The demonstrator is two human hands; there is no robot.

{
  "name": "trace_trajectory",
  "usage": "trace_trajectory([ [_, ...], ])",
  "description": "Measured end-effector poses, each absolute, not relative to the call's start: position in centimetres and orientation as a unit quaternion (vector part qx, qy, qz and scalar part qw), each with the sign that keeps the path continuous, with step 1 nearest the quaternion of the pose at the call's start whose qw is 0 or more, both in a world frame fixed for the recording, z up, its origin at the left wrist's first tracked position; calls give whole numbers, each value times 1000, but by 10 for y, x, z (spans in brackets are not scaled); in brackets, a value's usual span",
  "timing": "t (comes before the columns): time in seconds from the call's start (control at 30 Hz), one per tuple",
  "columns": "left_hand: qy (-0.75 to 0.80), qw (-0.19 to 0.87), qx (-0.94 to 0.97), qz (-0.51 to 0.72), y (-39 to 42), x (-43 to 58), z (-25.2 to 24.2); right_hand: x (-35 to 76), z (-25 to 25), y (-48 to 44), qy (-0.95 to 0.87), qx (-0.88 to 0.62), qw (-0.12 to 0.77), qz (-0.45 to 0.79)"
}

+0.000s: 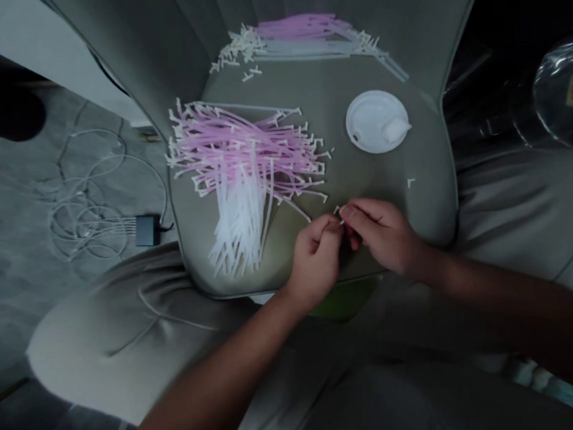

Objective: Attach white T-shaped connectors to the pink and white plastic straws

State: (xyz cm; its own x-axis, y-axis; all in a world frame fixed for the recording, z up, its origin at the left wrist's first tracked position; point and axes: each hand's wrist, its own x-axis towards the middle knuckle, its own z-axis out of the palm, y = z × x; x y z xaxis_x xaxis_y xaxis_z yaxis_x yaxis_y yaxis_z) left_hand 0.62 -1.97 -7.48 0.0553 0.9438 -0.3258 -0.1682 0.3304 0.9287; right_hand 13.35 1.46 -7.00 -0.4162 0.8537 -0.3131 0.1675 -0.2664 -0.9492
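My left hand and my right hand meet above the front of a grey-green seat cushion. Between their fingertips is a small white plastic piece, mostly hidden by the fingers. A large heap of thin pink and white plastic strips with T-shaped ends lies left of my hands. Further back lies a second pile of pink and grey strips with loose white bits. A white round lid sits on the cushion, and a tiny white piece lies right of my hands.
My beige-clad knees flank the cushion. A coiled white cable bundle and a black box lie on the grey floor at left. A transparent plastic object stands at right, and a green item shows below the cushion.
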Motion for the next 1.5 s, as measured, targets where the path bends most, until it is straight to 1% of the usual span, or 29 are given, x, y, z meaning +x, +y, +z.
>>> trace_trajectory([
  [0.87, 533, 639, 342, 436, -20, 6, -81, 132, -72, 15, -555, -495, 259, 616],
  [1.07, 542, 630, 351, 432, -21, 7, -81, 132, -74, 14, -558, -506, 256, 606],
  [1.33, 519, 642, 343, 448, -21, 7, -82, 133, -74, 16, -559, -490, 257, 618],
  [1.5, 532, 639, 341, 438, -21, 7, -83, 134, -73, 16, -565, -484, 258, 617],
])
